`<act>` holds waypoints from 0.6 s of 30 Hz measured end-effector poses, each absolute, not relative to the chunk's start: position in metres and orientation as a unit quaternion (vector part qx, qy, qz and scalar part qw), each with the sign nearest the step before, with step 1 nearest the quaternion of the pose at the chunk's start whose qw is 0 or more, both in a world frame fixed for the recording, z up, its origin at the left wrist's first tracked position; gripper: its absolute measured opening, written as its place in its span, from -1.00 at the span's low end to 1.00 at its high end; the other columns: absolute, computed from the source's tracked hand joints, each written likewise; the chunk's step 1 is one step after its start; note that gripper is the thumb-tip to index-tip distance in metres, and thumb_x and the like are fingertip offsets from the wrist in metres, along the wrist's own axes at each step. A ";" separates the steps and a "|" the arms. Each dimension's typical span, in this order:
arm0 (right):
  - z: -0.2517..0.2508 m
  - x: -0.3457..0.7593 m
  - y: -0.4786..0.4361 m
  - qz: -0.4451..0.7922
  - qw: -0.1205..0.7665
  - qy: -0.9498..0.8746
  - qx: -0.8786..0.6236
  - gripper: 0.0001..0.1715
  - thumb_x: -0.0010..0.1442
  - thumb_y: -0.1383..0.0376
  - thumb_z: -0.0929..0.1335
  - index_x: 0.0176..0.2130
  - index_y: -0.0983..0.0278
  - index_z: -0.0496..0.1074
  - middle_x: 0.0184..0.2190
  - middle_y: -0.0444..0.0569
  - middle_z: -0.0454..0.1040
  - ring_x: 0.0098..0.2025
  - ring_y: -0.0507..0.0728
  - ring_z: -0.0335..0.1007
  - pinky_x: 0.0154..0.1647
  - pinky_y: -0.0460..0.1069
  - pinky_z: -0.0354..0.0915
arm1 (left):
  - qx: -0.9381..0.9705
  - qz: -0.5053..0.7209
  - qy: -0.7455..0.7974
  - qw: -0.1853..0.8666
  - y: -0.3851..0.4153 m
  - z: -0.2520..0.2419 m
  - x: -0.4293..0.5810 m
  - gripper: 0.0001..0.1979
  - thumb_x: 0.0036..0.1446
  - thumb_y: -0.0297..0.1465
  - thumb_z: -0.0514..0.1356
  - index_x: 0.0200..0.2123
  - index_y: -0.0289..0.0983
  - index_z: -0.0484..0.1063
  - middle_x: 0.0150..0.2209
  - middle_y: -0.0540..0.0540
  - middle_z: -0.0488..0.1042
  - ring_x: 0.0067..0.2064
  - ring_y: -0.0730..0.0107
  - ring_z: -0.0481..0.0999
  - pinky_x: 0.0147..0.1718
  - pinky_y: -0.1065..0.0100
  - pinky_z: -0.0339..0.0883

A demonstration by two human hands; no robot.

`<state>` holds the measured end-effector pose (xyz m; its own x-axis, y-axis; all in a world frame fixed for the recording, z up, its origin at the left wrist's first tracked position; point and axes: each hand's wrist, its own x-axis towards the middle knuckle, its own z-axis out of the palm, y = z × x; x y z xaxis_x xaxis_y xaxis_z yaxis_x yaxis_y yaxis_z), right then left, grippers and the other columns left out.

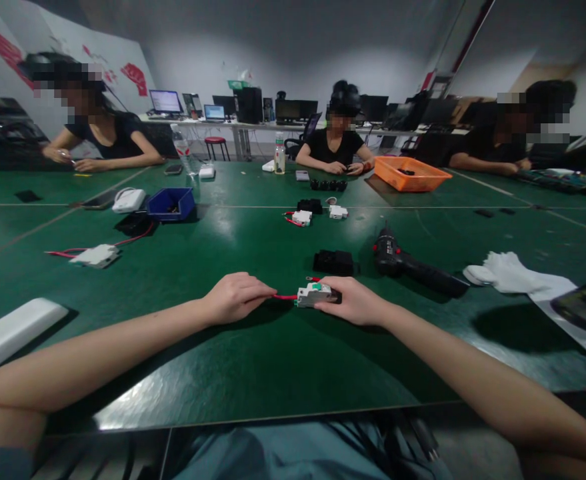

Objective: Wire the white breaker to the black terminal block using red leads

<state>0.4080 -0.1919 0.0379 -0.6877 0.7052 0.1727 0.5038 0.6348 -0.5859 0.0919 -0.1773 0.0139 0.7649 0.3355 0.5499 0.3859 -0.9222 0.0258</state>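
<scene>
My right hand (357,300) is closed around a white circuit breaker (309,295) with a green switch, just above the green table (243,380). Out of its left side runs a red wire (286,297), whose end is pinched between the fingers of my left hand (237,298). A short red lead with a metal terminal (313,279) shows behind the breaker. Just beyond my right hand lies a black block-shaped part (333,261). To the right of that rests a black electric screwdriver (407,263).
Further breakers lie at left (95,256) and mid-table (301,218). A blue bin (171,204), an orange basket (413,175) and a water bottle (185,153) stand farther back. White gloves (507,272) lie at right, a white case (17,333) at left. Three people sit around the table.
</scene>
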 end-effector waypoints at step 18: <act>0.037 0.376 -0.214 0.095 0.147 -0.921 -0.348 -0.38 0.43 0.17 0.18 0.32 0.47 0.11 0.11 0.36 0.41 0.12 0.36 0.36 0.13 0.28 0.21 | -0.903 -0.258 -0.312 -0.146 -0.190 0.021 0.112 -0.74 0.29 -0.23 0.20 -0.03 -0.20 0.52 -0.19 -0.10 0.60 -0.20 0.33 0.55 -0.20 0.31 0.39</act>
